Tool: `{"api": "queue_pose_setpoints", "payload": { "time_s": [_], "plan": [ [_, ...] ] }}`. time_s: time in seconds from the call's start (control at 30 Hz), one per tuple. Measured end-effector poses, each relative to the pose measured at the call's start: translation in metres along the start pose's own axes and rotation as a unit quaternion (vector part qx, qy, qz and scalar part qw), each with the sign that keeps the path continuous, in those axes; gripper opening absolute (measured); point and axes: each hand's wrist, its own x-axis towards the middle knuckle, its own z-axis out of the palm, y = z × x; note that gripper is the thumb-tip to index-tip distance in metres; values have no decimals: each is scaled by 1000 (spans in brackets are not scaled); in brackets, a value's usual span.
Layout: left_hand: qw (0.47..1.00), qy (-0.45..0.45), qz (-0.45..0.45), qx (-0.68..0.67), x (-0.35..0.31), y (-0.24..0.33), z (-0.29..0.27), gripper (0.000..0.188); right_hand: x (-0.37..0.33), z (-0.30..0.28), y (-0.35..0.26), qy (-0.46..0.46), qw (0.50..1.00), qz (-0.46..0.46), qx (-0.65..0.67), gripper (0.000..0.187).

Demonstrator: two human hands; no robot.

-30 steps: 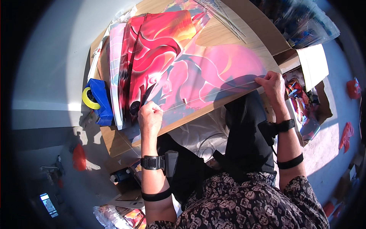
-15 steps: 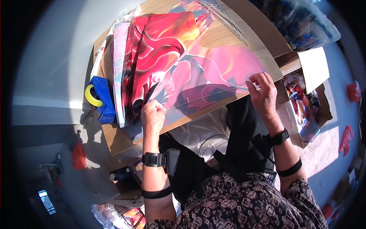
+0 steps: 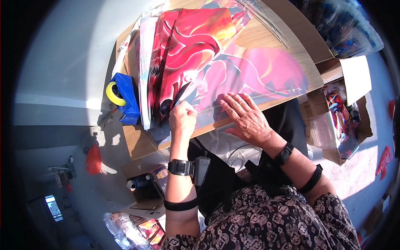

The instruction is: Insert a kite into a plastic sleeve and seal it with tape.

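Observation:
On the wooden board [image 3: 293, 68] lies a thin, glossy printed sheet [image 3: 273, 66] in pink and grey, with a pale line along its near edge. Closed in a fist, my left hand [image 3: 183, 120] rests at the sheet's near left edge; what its fingers grip is hidden. My right hand [image 3: 248, 119] lies flat with fingers stretched over the near edge of the sheet, thumb slightly apart. Left of it, a stack of red printed sheets [image 3: 193, 39] partly covers the pink one, with narrow folded pieces [image 3: 146, 75] beside it.
A blue tape dispenser [image 3: 130, 100] with yellow tape [image 3: 114, 93] sits at the board's left edge. Thin sticks [image 3: 266, 21] lie at the far right. An open cardboard box [image 3: 318, 121] with colourful packets stands right of the board. Plastic-wrapped goods [image 3: 337, 29] lie beyond.
My right hand has moved left from the sheet's right end to its middle, and its pinched fingers have spread flat. My left hand stays closed at the edge. The whole view has shifted slightly.

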Motion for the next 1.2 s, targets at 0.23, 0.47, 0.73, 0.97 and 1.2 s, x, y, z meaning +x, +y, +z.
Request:
{"api": "queue_pose_setpoints", "payload": {
  "time_s": [0.23,0.47,0.73,0.97,1.2],
  "plan": [
    [995,-47,-10,-92,10,-19,-4,4,0,-1,-2,-9,1000,1,-19,90],
    [988,-101,-23,-119,20,-12,-14,6,-2,-4,1,3,1000,2,-20,92],
    [991,-121,-20,-59,24,-12,-17,5,-3,-1,1,8,1000,2,-22,91],
    [994,-100,13,-42,23,-17,-13,3,-2,0,0,10,1000,1,-29,89],
    [997,-74,21,-2,15,-6,-13,5,-3,1,1,14,999,1,-34,87]
  ]
}}
